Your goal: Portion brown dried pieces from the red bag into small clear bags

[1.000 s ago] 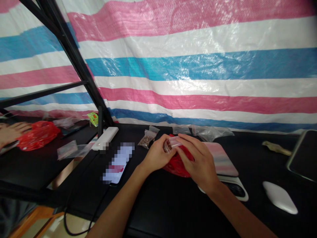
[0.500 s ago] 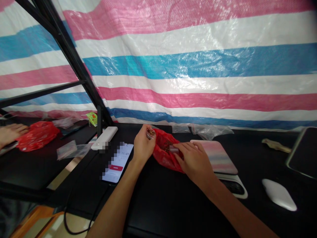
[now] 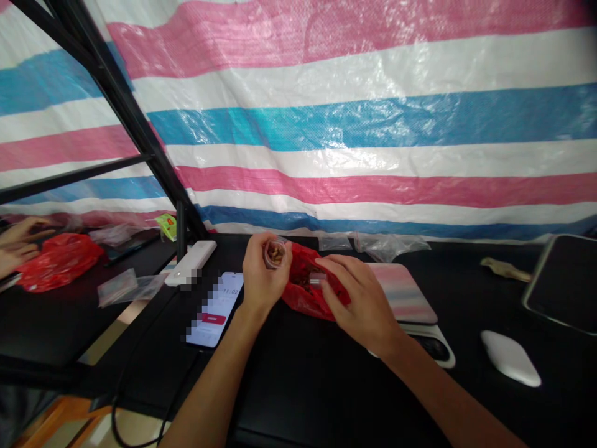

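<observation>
My left hand (image 3: 260, 274) is wrapped around a small clear cup (image 3: 268, 264) that holds brown pieces. Its mouth is tilted toward me. Just right of it an open red plastic bag (image 3: 308, 305) lies on the black table, with more small brown pieces inside. Over the bag's opening, my right hand (image 3: 361, 302) pinches a small shiny cylinder (image 3: 318, 279) between thumb and fingers. What the cylinder is cannot be made out. The fingers of that hand partly cover the bag's right side.
A lit phone (image 3: 215, 308) and a white power strip (image 3: 192, 262) lie left. To the right are a pink striped pad (image 3: 403, 292) on a white device, a white mouse (image 3: 510, 358) and a dark tablet (image 3: 566, 283). Another person's hands (image 3: 21, 246) work near a second red bag (image 3: 63, 261).
My left hand has turned the cup so its opening and contents show more. My right hand has shifted slightly with the cylinder. The other person's hands have lifted off their bag's edge.
</observation>
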The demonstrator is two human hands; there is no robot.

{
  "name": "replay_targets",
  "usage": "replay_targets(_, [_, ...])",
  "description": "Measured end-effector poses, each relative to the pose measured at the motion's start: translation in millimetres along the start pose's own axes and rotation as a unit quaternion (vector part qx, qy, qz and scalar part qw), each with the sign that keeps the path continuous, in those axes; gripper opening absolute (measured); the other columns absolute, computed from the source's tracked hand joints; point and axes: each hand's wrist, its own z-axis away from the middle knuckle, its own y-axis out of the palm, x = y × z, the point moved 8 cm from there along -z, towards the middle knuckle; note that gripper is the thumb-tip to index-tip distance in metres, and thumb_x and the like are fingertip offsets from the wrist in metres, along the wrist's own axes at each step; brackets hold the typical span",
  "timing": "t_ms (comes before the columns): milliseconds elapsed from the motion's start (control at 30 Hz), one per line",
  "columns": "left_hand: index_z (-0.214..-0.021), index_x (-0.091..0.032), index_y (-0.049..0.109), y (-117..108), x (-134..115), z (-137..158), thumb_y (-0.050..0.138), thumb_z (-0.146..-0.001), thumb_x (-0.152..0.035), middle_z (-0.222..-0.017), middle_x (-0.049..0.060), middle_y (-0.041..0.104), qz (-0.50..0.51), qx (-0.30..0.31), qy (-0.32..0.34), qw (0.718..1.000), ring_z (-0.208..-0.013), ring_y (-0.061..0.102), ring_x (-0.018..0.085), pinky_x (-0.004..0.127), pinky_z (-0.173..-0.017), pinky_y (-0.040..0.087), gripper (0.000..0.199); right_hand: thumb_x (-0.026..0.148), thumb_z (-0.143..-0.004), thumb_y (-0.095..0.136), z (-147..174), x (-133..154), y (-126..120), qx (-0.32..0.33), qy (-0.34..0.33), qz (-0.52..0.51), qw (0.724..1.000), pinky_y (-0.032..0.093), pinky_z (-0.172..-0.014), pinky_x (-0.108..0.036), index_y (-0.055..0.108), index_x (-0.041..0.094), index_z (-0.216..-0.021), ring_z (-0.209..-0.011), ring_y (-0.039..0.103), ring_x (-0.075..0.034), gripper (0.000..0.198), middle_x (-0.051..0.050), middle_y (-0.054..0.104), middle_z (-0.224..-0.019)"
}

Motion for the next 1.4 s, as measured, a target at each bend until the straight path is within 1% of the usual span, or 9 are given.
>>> replay_targets(100, [-0.114,-0.023,0.055,20,-25,11,0.067,-0.091,-0.022,-0.102,0.003,0.064,-0.005,0.119,0.076,0.990,-0.093,0.065,0.018,0.029,-0.083,0.054,0.026,0.028,-0.098,0.062,1,16,-7,-0.020,-0.039,-0.039,0.998,0.051,-0.104,-0.044,0.053,0.027,-0.141,-0.124,0.061,-0.026,0.044,-0.010,0.065,-0.134])
replay_targets(200, [-0.124,-0.022,0.048,40,-22,22,0.063,-0.088,-0.016,-0.111,0.007,0.064,-0.043,0.223,0.055,0.972,-0.101,0.065,0.022,0.034,-0.087,0.055,0.039,0.026,-0.097,0.063,1,16,-11,-0.043,-0.032,-0.041,0.998,0.052,-0.102,-0.043,0.056,0.026,-0.134,-0.120,0.062,-0.026,0.038,-0.010,0.066,-0.128])
replay_targets(300, [-0.124,-0.018,0.046,51,-10,26,0.059,-0.084,-0.012,-0.113,0.012,0.063,-0.112,0.281,0.031,0.953,-0.109,0.063,0.028,0.041,-0.093,0.055,0.042,0.020,-0.097,0.057,-1,0,-8,-0.047,0.019,-0.035,0.998,0.053,-0.098,-0.044,0.060,0.023,-0.124,-0.114,0.064,-0.026,0.028,-0.010,0.068,-0.121])
replay_targets(367, [-0.122,-0.016,0.047,55,-4,27,0.057,-0.081,-0.009,-0.114,0.014,0.063,-0.149,0.321,0.031,0.935,-0.113,0.060,0.032,0.045,-0.095,0.054,0.043,0.016,-0.096,0.054,-2,-8,-2,-0.017,0.027,-0.019,0.999,0.051,-0.099,-0.045,0.063,0.023,-0.119,-0.112,0.065,-0.027,0.026,-0.010,0.070,-0.118])
replay_targets(633, [-0.125,-0.019,0.053,61,14,35,0.051,-0.077,0.002,-0.109,0.012,0.068,-0.212,0.420,0.014,0.882,-0.106,0.065,0.030,0.041,-0.092,0.053,0.053,0.024,-0.097,0.060,4,-18,22,0.086,0.021,0.082,0.993,0.035,-0.115,-0.056,0.071,0.026,-0.116,-0.138,0.054,-0.031,0.022,-0.006,0.077,-0.124])
replay_targets(900, [-0.127,-0.021,0.056,61,18,35,0.051,-0.085,-0.003,-0.110,0.012,0.069,-0.213,0.427,0.006,0.878,-0.104,0.068,0.028,0.039,-0.091,0.052,0.046,0.013,-0.095,0.059,4,-24,17,0.076,0.033,0.107,0.991,0.034,-0.114,-0.051,0.073,0.025,-0.113,-0.134,0.056,-0.029,0.026,-0.004,0.078,-0.117])
replay_targets(1167, [-0.130,-0.022,0.054,58,14,28,0.055,-0.089,-0.011,-0.116,0.010,0.070,-0.156,0.397,0.008,0.904,-0.112,0.066,0.028,0.040,-0.100,0.051,0.043,0.029,-0.102,0.056,-1,-19,7,0.026,0.050,0.058,0.997,0.041,-0.107,-0.047,0.070,0.022,-0.122,-0.122,0.060,-0.029,0.026,-0.007,0.075,-0.120])
replay_targets(1300, [-0.123,-0.022,0.058,58,14,28,0.054,-0.088,-0.008,-0.112,0.010,0.072,-0.163,0.405,0.028,0.899,-0.110,0.067,0.028,0.042,-0.100,0.052,0.039,0.028,-0.102,0.054,-3,-19,0,0.006,0.073,0.036,0.997,0.047,-0.097,-0.047,0.070,0.021,-0.116,-0.109,0.062,-0.028,0.022,-0.008,0.075,-0.115])
replay_targets(1400, [-0.132,-0.023,0.057,56,12,26,0.050,-0.090,-0.007,-0.120,0.010,0.071,-0.144,0.390,0.037,0.909,-0.114,0.067,0.028,0.045,-0.104,0.050,0.045,0.026,-0.102,0.054,-3,-20,-3,-0.008,0.079,0.026,0.996,0.047,-0.096,-0.047,0.070,0.022,-0.113,-0.107,0.062,-0.028,0.020,-0.007,0.075,-0.112])
